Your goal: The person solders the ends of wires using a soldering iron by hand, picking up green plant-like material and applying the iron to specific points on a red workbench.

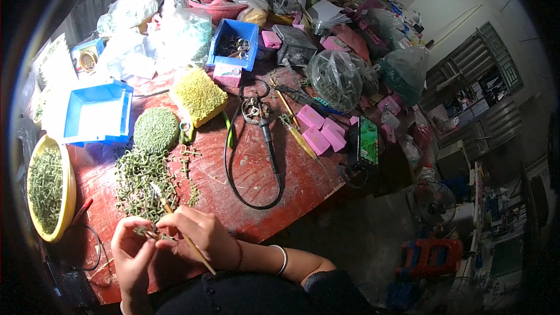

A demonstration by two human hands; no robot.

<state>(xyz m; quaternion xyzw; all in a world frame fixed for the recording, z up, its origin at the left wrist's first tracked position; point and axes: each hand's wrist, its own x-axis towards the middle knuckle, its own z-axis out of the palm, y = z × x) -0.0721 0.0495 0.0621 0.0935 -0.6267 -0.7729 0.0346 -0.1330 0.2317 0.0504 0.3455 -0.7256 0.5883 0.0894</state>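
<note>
At the near edge of the table, my left hand pinches a small green branched piece between thumb and fingers. My right hand is close beside it, its fingertips meeting the piece. Across that hand lies a thin wooden-handled tool, gripped so that its pale tip points up and away; the tip's kind is too small to tell. Just beyond both hands spreads a loose pile of similar green pieces. A round light-green textured pad sits at the pile's far end.
On the left stand a yellow oval basin of green pieces and a blue bin. A yellow textured block, a corded pen-like tool, pink blocks and a lit screen device occupy the red table. Bags crowd its back.
</note>
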